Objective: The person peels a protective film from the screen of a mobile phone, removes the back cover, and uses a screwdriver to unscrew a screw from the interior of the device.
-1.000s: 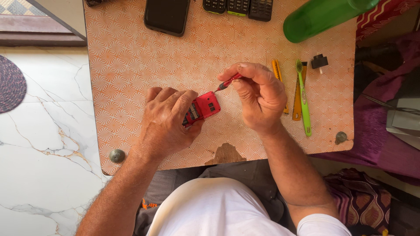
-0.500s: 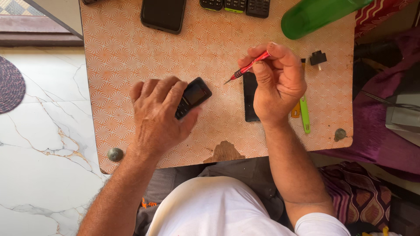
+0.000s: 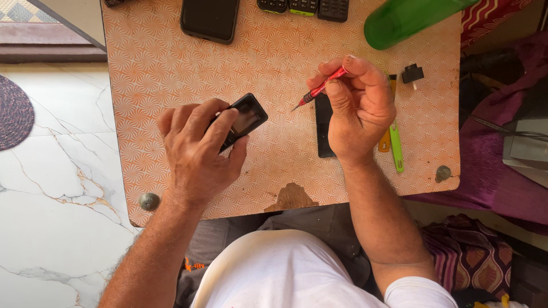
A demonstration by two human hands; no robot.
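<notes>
A small black phone [image 3: 242, 120], screen up and tilted, and a slim red screwdriver [image 3: 321, 87], tip pointing down-left.

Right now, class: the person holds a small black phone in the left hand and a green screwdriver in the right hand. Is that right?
Not quite. In the head view the screwdriver in the right hand is red, not green. The rest stands: the left hand holds the small black phone.

Small dark phone screen [image 3: 246, 118] in left hand [image 3: 197, 154]; black smartphone screen [image 3: 210, 19] at table's far edge, dark.
</notes>
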